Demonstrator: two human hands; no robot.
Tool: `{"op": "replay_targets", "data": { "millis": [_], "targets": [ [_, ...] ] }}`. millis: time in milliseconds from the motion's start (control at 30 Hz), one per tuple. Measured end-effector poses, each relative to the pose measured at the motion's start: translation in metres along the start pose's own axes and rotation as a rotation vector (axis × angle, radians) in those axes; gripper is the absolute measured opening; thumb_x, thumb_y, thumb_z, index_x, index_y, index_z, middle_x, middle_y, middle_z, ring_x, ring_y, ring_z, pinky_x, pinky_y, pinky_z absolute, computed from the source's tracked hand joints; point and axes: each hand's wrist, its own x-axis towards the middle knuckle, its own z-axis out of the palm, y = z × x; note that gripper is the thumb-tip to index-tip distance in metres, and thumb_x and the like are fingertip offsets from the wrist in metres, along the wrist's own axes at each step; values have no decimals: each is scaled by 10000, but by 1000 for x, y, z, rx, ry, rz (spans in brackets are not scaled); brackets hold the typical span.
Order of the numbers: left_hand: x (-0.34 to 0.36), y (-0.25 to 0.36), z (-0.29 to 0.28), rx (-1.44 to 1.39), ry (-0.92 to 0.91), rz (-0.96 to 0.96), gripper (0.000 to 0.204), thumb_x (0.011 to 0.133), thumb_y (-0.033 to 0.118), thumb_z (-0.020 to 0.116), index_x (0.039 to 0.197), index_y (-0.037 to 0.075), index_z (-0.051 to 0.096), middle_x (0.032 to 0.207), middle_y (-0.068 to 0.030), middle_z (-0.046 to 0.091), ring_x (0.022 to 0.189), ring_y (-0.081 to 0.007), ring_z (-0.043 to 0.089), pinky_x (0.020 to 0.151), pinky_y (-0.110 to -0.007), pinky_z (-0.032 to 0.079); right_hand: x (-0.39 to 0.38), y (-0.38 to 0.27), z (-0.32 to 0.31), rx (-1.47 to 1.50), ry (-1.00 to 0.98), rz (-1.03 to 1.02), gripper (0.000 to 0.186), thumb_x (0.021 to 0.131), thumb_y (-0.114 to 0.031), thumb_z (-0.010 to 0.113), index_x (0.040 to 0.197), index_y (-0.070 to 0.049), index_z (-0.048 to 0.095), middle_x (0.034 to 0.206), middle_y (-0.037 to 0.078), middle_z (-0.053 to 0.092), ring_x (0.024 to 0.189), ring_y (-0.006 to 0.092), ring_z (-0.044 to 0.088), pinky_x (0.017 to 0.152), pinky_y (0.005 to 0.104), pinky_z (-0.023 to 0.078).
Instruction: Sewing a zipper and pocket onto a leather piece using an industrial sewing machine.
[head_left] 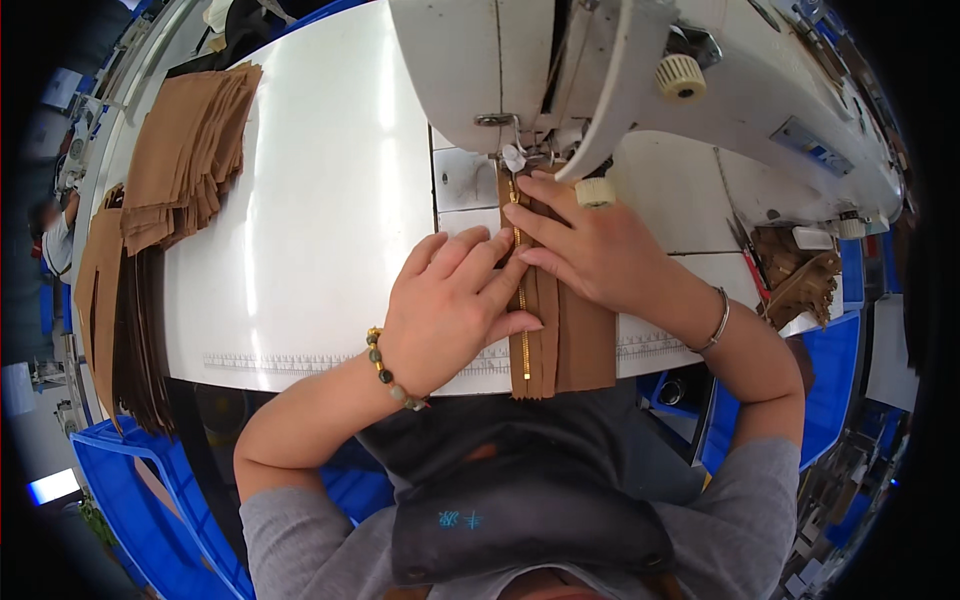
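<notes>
A strip of brown fabric (pixel 588 350) lies under the presser foot of a white sewing machine (pixel 735 95), running from the needle toward the table's front edge. Along it sits a zipper (pixel 525 345) with gold teeth. My left hand (pixel 445 310) rests on the zipper's left side, its fingers bent and apart, the thumb stretched across the teeth. On the right side my right hand (pixel 605 250) lies with fingers spread over the fabric, fingertips beside the teeth just below the presser foot. Both palms hide part of the fabric.
A stack of brown fabric pieces (pixel 185 140) lies at the left table edge, with more pieces (pixel 105 290) hanging over it. Scissors (pixel 750 255) and crumpled brown scraps (pixel 800 270) are at the right. Blue bins (pixel 165 470) stand below the table. A printed ruler (pixel 280 362) runs along the front.
</notes>
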Motion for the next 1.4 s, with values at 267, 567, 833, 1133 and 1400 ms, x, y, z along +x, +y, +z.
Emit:
{"op": "replay_targets", "data": {
  "millis": [267,567,833,1133,1400],
  "targets": [
    [-7,-1,-8,-135,144,80,492,717,401,846,1107,112,763,1192,-44,718,1069,-249,673,864,-371,563,0,-3,-11,12,62,-113,682,881,-532,723,1368,-65,620,1422,193,585,1258,387,600,1072,487,456],
    [-152,-148,-130,711,267,-596,253,889,232,785,1096,89,757,1146,-82,753,1087,-294,689,922,-399,551,2,-6,-17,-67,-3,-139,968,707,-643,804,1423,-36,567,1518,212,475,1271,387,600,908,439,556],
    [-322,-241,-245,925,70,-1169,369,977,406,666,1240,161,748,1224,-117,735,1099,-334,696,903,-444,561,1,-6,-17,-73,20,-148,943,708,-643,798,1391,-26,592,1497,214,495,1268,406,591,948,470,542],
    [-307,-237,-274,787,-136,-1115,293,954,369,688,1112,141,786,994,-142,766,950,-363,720,804,-440,566,0,-7,-18,-107,27,-152,930,730,-654,774,1398,-32,592,1494,207,503,1310,399,563,1001,479,508],
    [-308,-239,-270,874,-84,-1028,286,929,307,694,1152,142,764,1123,-114,755,1005,-356,710,867,-462,569,0,-7,-17,-127,26,-150,949,733,-673,759,1413,-33,591,1489,201,511,1316,376,560,1032,474,469]
  ]
}}
